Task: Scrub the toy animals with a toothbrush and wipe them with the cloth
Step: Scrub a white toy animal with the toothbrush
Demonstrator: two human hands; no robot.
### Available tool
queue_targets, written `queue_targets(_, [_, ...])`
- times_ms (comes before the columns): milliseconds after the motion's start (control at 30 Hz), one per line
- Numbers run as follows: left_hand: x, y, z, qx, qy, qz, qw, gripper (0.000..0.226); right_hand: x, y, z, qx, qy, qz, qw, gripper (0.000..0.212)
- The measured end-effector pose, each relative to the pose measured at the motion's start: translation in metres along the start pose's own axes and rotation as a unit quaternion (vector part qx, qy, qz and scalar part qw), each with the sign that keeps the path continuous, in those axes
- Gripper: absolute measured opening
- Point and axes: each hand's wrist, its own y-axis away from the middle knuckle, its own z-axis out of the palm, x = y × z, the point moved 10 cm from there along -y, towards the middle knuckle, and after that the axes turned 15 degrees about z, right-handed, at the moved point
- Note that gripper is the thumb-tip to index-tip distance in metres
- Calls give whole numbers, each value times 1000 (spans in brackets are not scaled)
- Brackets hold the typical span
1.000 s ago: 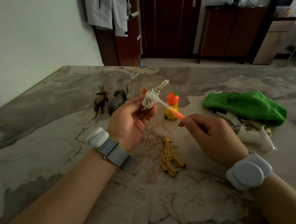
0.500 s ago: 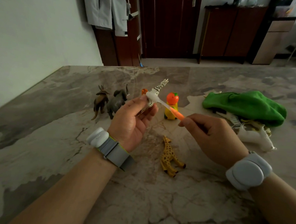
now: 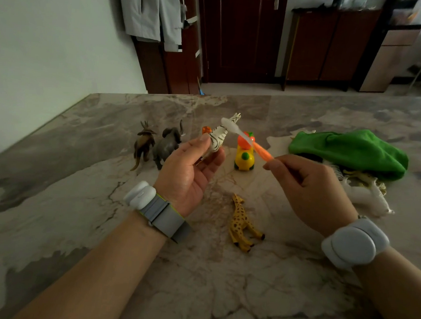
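Observation:
My left hand (image 3: 188, 169) holds a small striped zebra toy (image 3: 219, 137) upright above the marble table (image 3: 79, 188). My right hand (image 3: 308, 187) grips the orange handle of a toothbrush (image 3: 245, 139); its white head rests against the zebra's neck. A yellow spotted giraffe (image 3: 242, 223) lies on the table between my wrists. A brown antlered animal (image 3: 144, 143) and a grey elephant (image 3: 167, 144) stand to the left. A green cloth (image 3: 350, 150) lies at the right, partly covering more toy animals.
A yellow and orange toy (image 3: 244, 157) stands behind the zebra, and a small orange striped toy (image 3: 206, 129) peeks out beside it. A white animal (image 3: 367, 196) lies by the cloth. The wall runs along the table's left edge; dark cabinets stand beyond the far edge.
The toothbrush head has moved up from the zebra's body to its neck. My left hand has turned the zebra slightly; the other toys have not moved.

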Motion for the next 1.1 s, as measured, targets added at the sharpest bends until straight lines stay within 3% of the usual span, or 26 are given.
queue_targets(133, [0, 1, 1, -5, -6, -1, 1000, 19, 0, -1, -9, 33, -7, 4, 999, 21])
queue_targets(333, [-1, -1, 1, -5, -2, -2, 1000, 18, 0, 2, 11, -49, 7, 2, 999, 22])
queue_targets(567, [-5, 0, -2, 8, -9, -16, 1000, 29, 9, -5, -11, 39, -31, 26, 998, 23])
queue_targets(967, [-19, 2, -2, -17, -54, -66, 996, 43, 8, -5, 2, -13, -12, 30, 999, 24])
queue_targets(1100, [-17, 0, -2, -10, -58, -52, 997, 45, 7, -2, 14, -66, 9, 33, 997, 24])
